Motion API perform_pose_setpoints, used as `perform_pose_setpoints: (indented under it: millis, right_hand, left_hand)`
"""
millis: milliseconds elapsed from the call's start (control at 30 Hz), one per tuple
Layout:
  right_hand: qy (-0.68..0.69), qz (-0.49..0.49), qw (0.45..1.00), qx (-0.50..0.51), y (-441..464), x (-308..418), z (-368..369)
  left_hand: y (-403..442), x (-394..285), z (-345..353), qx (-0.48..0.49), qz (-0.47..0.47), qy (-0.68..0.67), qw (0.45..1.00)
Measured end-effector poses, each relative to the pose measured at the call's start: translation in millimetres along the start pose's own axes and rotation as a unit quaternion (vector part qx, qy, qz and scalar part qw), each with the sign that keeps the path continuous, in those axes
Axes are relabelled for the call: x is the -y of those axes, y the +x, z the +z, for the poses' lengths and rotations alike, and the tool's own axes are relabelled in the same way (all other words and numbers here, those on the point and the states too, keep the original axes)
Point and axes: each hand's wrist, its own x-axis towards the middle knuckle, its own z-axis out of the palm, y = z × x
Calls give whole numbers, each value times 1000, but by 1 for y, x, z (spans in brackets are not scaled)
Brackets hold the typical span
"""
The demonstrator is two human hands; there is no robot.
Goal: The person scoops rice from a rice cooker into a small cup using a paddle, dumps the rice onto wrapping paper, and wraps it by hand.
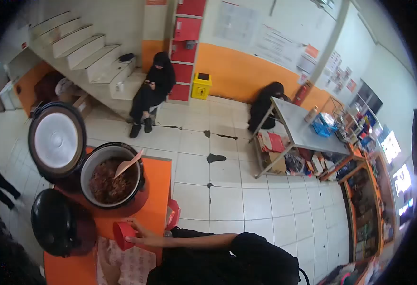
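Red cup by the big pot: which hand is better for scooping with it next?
Probably the right hand: it holds the red cup beside the open pot. The left hand isn't in view.

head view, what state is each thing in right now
Big cooker: open, lid tilted up
Food: partly filling it
Spoon: resting in the food
Black cooker: shut
Cup: held in right hand, contents unclear
Printed paper: lying on table
Lockers: visible doors look shut
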Motion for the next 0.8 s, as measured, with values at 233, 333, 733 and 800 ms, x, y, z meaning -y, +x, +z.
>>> perform_pose_setpoints:
  millis: [233,333,733,800]
  right_hand:
    - [39,-80,996,32,10,59,6]
    - [-6,-66,995,73,16,87,2]
    - [-821,-178,537,-72,118,97,-137]
    - [-816,-211,534,-64,133,106,-138]
  left_hand:
    - [28,104,36,-305,94,105,942]
    - [35,111,38,-357,92,94,925]
    - [28,113,-2,-502,139,26,853]
    - [24,111,-1,-516,159,7,841]
